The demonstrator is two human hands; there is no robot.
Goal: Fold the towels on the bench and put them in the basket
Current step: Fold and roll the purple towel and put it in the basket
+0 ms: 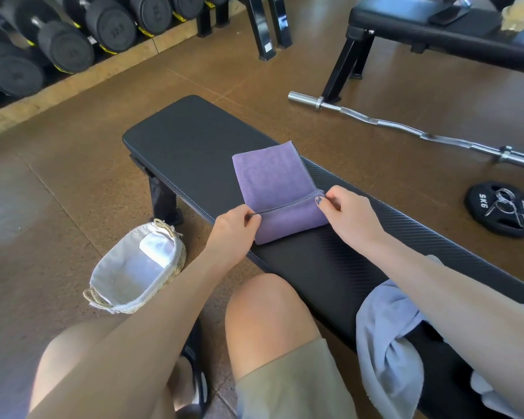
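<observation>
Right, brown floor (73, 182) fills most of the view, w/ a dumbbell rack (58, 40) at 10–11 o'clock and a second black bench (436, 34) at 1 o'clock, phone-like dark slab on its pad. The main black bench (188, 140) runs diagonally from centre down to 4–5 o'clock; the person sits beside it, knees at 6 o'clock, tan shorts, one black slide sandal on the floor.

A chrome curl bar (406, 131) lies on the floor at 2 o'clock, well apart from the bench. Below it at 3 o'clock, a black 5 kg plate (481, 207) w/ spring collars resting on top.

A crumpled light-blue towel (384, 343) sits on the bench at 4–5 o'clock, partly under the right forearm, unfolded.

The basket (103, 285), woven w/ white cloth liner, stands on the floor at 8 o'clock, just beside the bench leg; a white folded item lies inside near its far end.

The purple towel (266, 176) lies flat on the bench pad at centre, near edge turned up over itself into a fold.

Left hand (230, 231) pinches the fold's left end, thumb and curled fingers closed on the hem. Right hand (348, 216) pinches the fold's right corner, thumb w/ dark nail polish on top, other fingers curled under. Both hands are at the towel's near edge, the hem pulled straight between them.
</observation>
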